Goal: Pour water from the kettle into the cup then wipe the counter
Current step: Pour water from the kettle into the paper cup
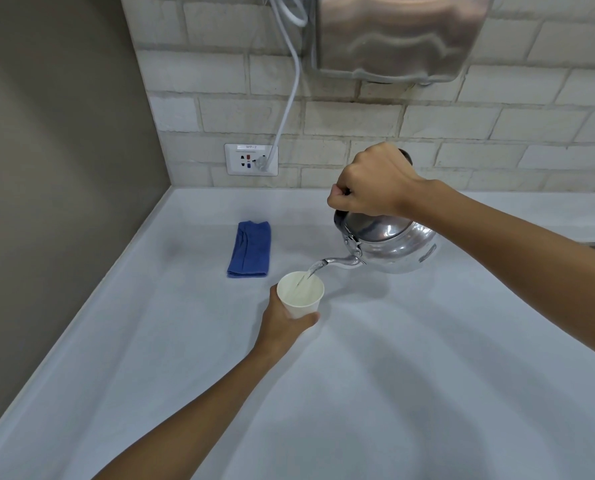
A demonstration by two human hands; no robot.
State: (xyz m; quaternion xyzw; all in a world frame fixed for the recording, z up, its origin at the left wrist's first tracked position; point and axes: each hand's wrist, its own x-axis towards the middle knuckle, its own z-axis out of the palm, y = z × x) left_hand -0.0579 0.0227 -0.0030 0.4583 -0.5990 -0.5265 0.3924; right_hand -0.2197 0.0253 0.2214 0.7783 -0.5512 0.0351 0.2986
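Near counter centre: cup point(300, 295) clamped in left hand point(284, 322), under spout of tilted kettle point(389, 244); right hand point(370, 183) fisted on its handle. Risk: thin cup overfills or buckles, spilling. Counter point(410, 375) pale, smooth; blue cloth point(250, 249) far-left, tiled wall point(497, 126) beyond.

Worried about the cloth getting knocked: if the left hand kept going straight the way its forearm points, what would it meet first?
Probably not the cloth. The left hand, holding the cup, points up-right toward the kettle, so its spout likely comes first. Depth is unclear.
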